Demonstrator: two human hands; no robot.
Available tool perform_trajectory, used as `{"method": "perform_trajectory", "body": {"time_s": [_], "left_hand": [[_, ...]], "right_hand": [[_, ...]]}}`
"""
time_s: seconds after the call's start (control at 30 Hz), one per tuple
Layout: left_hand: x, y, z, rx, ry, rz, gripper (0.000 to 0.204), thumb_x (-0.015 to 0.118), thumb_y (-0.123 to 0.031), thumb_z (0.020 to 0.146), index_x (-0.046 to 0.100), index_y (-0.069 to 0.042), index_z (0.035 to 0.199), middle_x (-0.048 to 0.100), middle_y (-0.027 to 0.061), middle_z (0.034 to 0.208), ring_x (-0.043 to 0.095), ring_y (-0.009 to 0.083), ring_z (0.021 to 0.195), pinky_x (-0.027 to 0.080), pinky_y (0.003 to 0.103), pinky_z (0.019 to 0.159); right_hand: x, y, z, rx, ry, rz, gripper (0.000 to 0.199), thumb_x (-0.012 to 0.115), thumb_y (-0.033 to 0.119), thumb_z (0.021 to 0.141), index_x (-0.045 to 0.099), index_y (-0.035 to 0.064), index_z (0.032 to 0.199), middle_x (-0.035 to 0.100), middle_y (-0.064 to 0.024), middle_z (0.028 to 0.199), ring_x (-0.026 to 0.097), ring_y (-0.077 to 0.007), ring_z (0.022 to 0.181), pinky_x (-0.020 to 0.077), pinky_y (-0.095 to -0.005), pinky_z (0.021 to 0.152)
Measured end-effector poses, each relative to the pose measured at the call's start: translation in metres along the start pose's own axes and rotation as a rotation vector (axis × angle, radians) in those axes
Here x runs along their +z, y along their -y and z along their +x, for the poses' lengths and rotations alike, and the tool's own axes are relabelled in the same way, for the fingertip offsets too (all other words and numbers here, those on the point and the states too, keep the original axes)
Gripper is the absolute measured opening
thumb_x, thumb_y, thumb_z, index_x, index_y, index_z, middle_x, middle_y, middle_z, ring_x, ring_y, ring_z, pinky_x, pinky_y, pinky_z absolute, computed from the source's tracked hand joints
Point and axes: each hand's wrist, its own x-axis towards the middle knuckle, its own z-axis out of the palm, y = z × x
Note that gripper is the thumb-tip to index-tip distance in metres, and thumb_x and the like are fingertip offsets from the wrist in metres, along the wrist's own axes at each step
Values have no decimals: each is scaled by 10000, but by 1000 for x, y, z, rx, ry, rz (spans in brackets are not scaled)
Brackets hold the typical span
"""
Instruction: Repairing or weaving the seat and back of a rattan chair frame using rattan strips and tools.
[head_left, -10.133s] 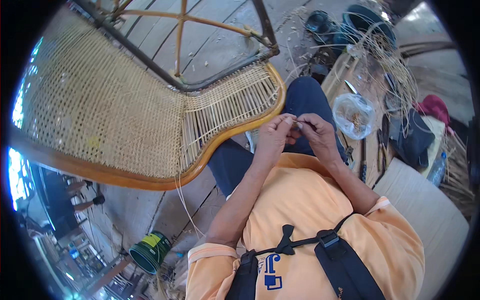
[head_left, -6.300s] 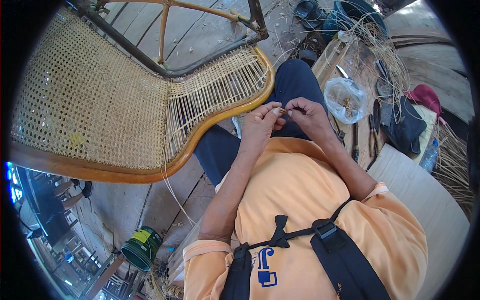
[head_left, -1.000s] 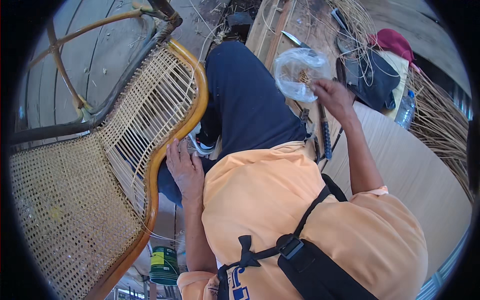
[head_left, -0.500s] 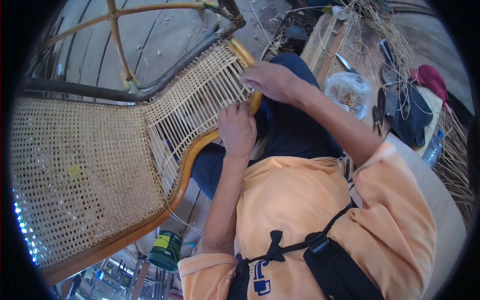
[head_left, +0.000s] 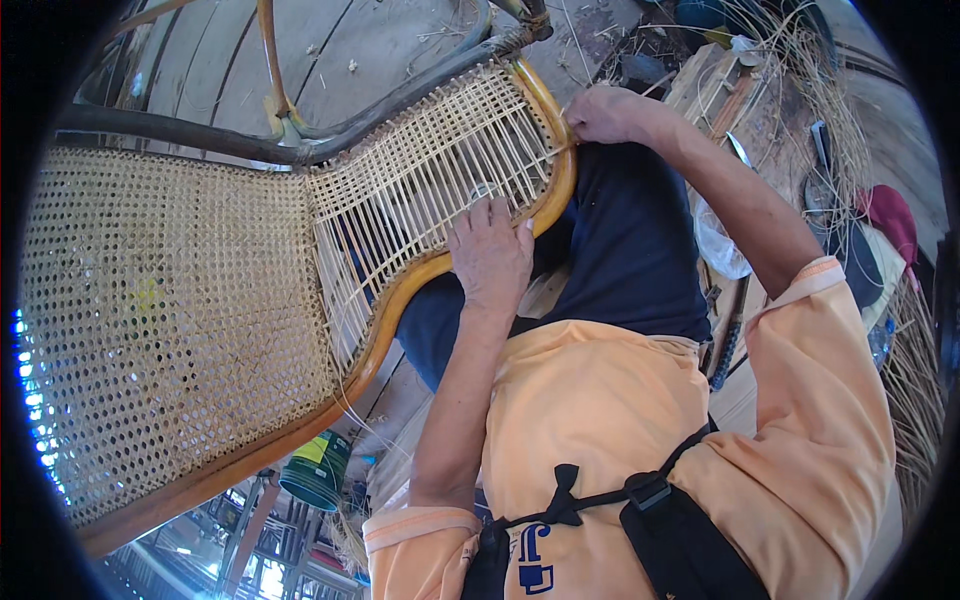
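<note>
Your left hand (head_left: 490,255) lies flat, fingers spread, on the cane panel (head_left: 430,185); your right hand (head_left: 605,112) pinches a strand at the frame's (head_left: 560,170) corner. The cane looks thin, springy and likely brittle, so grip it close to the frame.

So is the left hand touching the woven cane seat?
Touching. The head view shows the left hand lying flat on the cane seat, against its wooden rim.

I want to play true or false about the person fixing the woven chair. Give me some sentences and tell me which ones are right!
1. The left hand rests on the chair's wooden frame. True.
2. The right hand is inside the plastic bag. False: it is at the frame's edge, by the cane strands.
3. The shirt is orange. True.
4. The whole chair is finished. False: part shows only open strands.
</note>
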Motion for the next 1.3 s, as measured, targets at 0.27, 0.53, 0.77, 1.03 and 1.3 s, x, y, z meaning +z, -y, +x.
{"method": "perform_trajectory", "body": {"time_s": [0.27,0.53,0.77,1.03,1.3], "left_hand": [[1,-6,-1,-2,-2,39,412,641,-277,775,554,-42,1103,532,111,1086,475,308,1040,365,439,914],[-2,4,-2,30,30,-23,439,618,-233,789,507,-13,1152,498,141,1121,451,324,1072,349,448,935],[19,13,-10,44,-82,-101,466,547,-310,850,497,-7,1201,430,202,1269,349,420,1234,268,531,1019],[36,25,-18,55,-65,-82,525,523,-346,852,433,-49,1275,371,187,1351,280,432,1296,178,578,1036],[37,20,-15,48,-33,-104,456,468,-456,891,524,-106,1178,395,127,1334,270,406,1307,127,542,1050]], "right_hand": [[-25,43,-69,228,-27,-115,213,617,231,787,673,60,900,613,-98,1063,523,-325,1086,450,-415,895],[-82,-62,-118,705,-163,125,196,596,206,806,620,16,848,598,-177,868,577,-336,862,445,-405,743],[-16,-139,5,418,-437,586,191,572,193,792,622,9,799,622,-198,785,598,-374,789,476,-415,692],[145,-228,110,795,-177,405,340,543,285,789,655,-7,924,618,-268,926,617,-375,943,482,-428,792],[226,-295,122,797,-147,328,317,542,256,743,663,7,898,647,-218,887,626,-378,890,496,-429,744]]}}
